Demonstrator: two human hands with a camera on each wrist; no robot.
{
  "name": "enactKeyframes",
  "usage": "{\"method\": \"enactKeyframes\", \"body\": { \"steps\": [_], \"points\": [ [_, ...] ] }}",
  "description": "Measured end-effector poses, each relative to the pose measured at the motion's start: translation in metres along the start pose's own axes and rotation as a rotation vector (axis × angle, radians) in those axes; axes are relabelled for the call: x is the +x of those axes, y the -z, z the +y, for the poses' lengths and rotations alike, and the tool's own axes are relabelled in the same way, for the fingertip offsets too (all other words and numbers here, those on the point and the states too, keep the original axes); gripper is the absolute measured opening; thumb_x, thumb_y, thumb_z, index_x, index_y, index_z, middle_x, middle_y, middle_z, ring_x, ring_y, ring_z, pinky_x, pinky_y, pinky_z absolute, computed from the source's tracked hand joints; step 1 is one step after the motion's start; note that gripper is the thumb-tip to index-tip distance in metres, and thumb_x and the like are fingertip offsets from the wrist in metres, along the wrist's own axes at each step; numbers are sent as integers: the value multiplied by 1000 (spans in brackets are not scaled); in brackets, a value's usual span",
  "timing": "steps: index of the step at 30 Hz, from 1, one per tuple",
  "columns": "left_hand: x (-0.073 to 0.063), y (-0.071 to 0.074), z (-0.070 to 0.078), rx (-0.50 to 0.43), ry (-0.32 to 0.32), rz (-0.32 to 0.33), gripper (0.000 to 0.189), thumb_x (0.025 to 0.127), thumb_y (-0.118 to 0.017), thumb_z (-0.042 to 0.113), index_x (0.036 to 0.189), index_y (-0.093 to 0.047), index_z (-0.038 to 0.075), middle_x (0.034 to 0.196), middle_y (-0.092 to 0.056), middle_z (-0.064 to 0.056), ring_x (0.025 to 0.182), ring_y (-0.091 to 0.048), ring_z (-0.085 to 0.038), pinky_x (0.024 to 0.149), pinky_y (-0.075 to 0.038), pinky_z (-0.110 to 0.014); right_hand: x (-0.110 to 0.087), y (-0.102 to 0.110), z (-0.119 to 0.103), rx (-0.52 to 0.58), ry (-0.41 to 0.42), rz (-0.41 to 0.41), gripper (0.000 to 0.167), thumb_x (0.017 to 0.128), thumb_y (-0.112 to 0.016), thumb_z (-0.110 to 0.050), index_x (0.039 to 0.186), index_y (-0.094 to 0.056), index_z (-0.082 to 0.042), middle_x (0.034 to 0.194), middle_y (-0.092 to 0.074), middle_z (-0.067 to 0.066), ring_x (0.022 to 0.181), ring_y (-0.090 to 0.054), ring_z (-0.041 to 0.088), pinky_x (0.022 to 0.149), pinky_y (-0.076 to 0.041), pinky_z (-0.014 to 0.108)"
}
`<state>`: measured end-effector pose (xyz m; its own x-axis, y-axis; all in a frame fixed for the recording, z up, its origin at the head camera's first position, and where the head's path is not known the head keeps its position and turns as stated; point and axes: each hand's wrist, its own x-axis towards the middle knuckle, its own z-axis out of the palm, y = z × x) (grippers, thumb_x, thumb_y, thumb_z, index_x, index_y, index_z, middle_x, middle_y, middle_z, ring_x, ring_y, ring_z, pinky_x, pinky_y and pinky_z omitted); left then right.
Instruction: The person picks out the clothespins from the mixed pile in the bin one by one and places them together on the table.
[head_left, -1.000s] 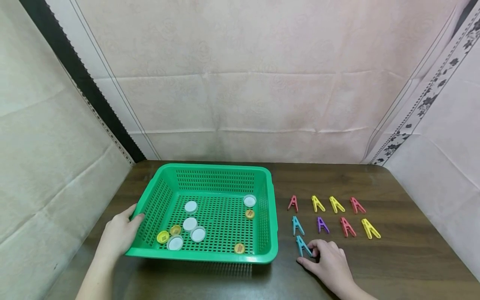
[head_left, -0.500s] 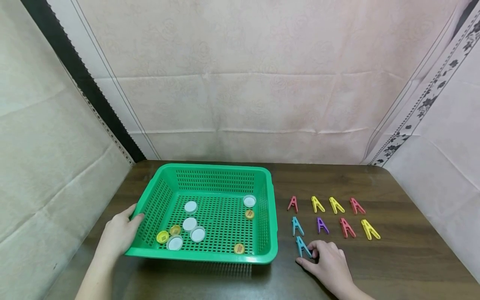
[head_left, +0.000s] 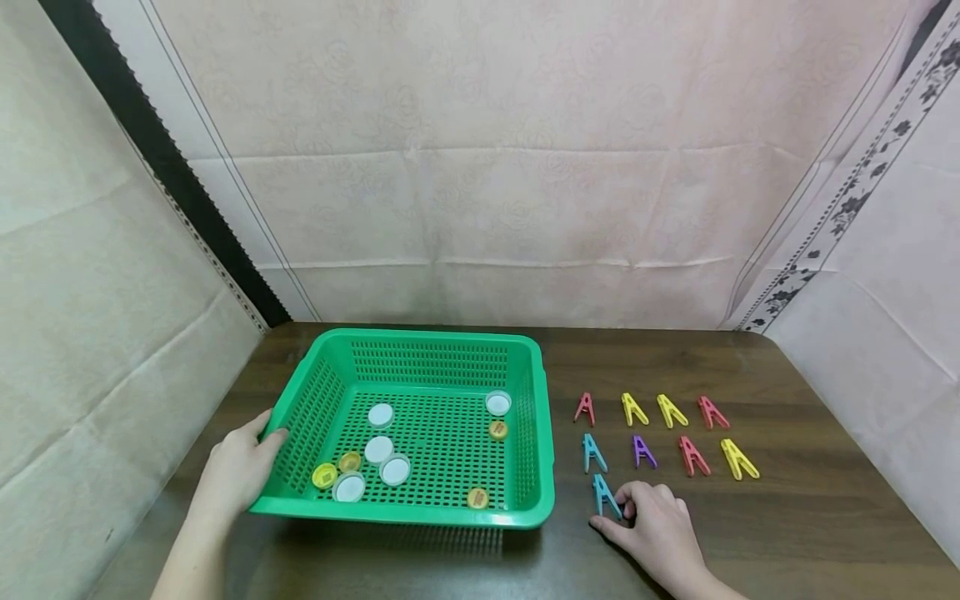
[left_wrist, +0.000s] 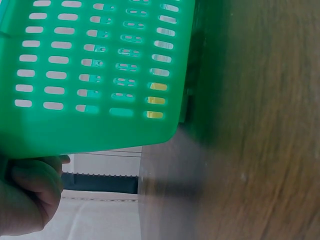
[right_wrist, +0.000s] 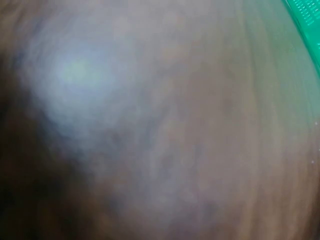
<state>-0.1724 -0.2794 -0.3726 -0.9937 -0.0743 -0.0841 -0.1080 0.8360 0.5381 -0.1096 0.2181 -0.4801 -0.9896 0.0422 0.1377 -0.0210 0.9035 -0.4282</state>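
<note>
At the left side of a green plastic basket (head_left: 435,333), my left hand (head_left: 242,461) grips the rim, thumb on top. The left wrist view shows the basket's slotted side wall (left_wrist: 100,125) close up, with curled fingers (left_wrist: 40,182) below it. White and yellow bottle caps (head_left: 394,469) lie scattered on the basket floor. Right of the basket, my right hand (head_left: 660,529) holds a blue clothespin (head_left: 604,495) by its leg ends between thumb and forefinger, low over the table. The right wrist view has only blurred tabletop and a corner of the basket (right_wrist: 306,22).
Two rows of clothespins lie beyond my right hand, including a red one (head_left: 585,407), a yellow one (head_left: 739,459), a purple one (head_left: 642,451) and another blue one (head_left: 594,453). The dark wooden table (head_left: 825,517) ends at hanging pale cloth (head_left: 480,208) behind and on both sides.
</note>
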Motion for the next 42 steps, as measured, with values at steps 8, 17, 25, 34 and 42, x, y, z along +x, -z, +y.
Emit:
{"method": "enactKeyframes", "body": {
  "steps": [8,17,25,34,42],
  "points": [
    [1,-1,1,-8,-14,0,66,100,-32,42,144,-26,-8,126,-47,-33,75,-52,-27,58,-39,-34,0,2,0,6,-17,-9,43,66,-76,-57,79,-57,-21,67,-43,-11,68,-37,14,64,-26,33],
    [1,-2,0,-11,-10,-15,66,100,-32,41,144,-25,-8,126,-47,-33,74,-53,-26,58,-39,-34,-1,4,4,88,12,38,48,65,-79,-54,86,-61,-15,71,-46,-11,69,-40,12,67,-33,34],
    [1,-2,-1,-8,-10,-10,66,100,-33,41,144,-24,-8,129,-43,-35,74,-52,-27,58,-38,-34,3,10,6,124,28,58,45,68,-80,-44,91,-61,-11,77,-50,-7,74,-43,12,65,-38,32],
    [0,-1,0,-4,-22,-5,66,100,-33,40,143,-24,-9,129,-43,-35,74,-52,-27,58,-38,-34,7,19,8,61,49,89,49,74,-76,-47,101,-63,-8,91,-56,1,85,-49,21,73,-36,44],
    [0,1,0,3,-21,-10,67,100,-32,40,143,-24,-10,130,-42,-36,77,-53,-28,59,-39,-34,11,35,13,-17,23,99,60,77,-69,-54,114,-61,-7,112,-56,13,102,-45,34,73,-33,50]
  ]
}}
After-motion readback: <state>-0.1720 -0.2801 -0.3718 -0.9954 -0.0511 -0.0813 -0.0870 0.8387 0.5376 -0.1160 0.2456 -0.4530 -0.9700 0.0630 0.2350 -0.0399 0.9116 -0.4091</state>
